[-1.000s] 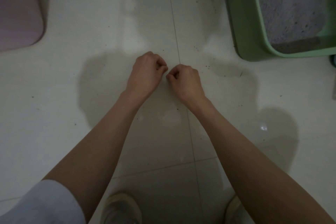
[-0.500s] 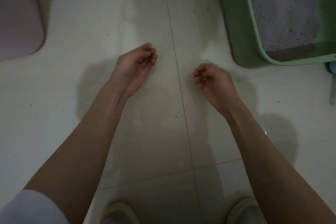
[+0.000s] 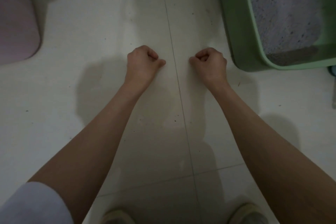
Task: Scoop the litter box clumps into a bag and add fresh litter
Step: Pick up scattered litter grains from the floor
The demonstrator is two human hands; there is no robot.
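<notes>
A green litter box (image 3: 234, 29) stands on the floor at the upper right, partly cut off by the frame. Grey litter (image 3: 283, 9) fills it, with a darker patch (image 3: 294, 55) near its front corner. My left hand (image 3: 141, 63) and my right hand (image 3: 211, 63) are held out over the white tiled floor, both curled into fists with nothing in them. They sit a hand's width apart, either side of a tile joint. My right hand is just left of the box's near corner, not touching it. No bag or scoop is in view.
A pale pink rounded object (image 3: 16, 23) stands at the upper left. A small bluish thing (image 3: 332, 72) shows at the right edge below the litter box. My two shoes (image 3: 116, 217) are at the bottom. Dark litter specks dot the tiles.
A second ago my fists touched at the middle. They then parted with fingers loosely curled, palms turned inward. Now both are closed into fists again, knuckles up, still apart.
</notes>
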